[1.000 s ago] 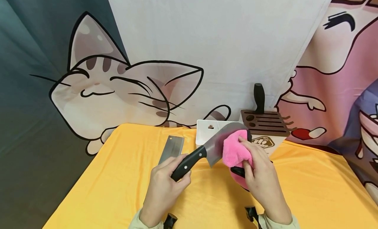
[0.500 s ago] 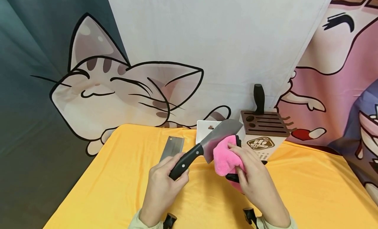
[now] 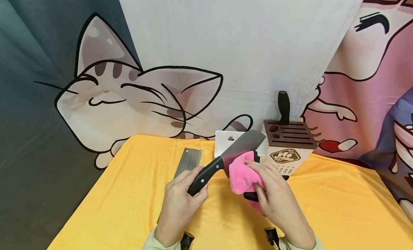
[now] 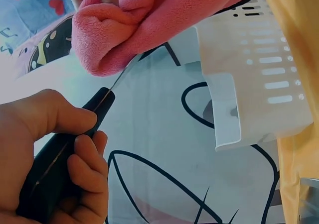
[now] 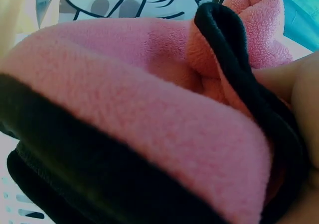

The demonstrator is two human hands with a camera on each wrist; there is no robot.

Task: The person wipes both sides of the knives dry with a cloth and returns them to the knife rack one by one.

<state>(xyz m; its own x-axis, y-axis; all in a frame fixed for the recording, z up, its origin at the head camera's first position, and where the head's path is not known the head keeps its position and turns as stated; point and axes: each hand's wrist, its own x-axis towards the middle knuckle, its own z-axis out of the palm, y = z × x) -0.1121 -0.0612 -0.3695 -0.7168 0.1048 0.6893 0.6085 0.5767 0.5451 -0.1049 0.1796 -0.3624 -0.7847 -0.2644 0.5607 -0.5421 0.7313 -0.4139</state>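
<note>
My left hand [image 3: 182, 203] grips the black handle of a kitchen knife [image 3: 242, 144], whose broad blade points up and to the right above the table. In the left wrist view the fingers curl round the handle [image 4: 60, 154]. My right hand [image 3: 277, 194] holds a bunched pink cloth [image 3: 243, 174] with black edging against the lower part of the blade, near the handle. Part of the blade is hidden by the cloth. The right wrist view is mostly filled by the cloth [image 5: 149, 79] in close folds. Behind my left hand a cleaver [image 3: 189, 159] lies on the table, its handle mostly covered.
A knife block [image 3: 290, 135] with a slotted brown top stands at the back right, one black handle [image 3: 284, 106] rising from it. Beside it is a white plastic holder [image 3: 222, 142]. A yellow cloth [image 3: 122, 192] covers the table; a cartoon-printed curtain [image 3: 180, 38] hangs behind.
The cloth and my right hand have slid down and left along the blade, from near its tip towards the handle. The blade's tip end is now uncovered. The left hand stays nearly in place.
</note>
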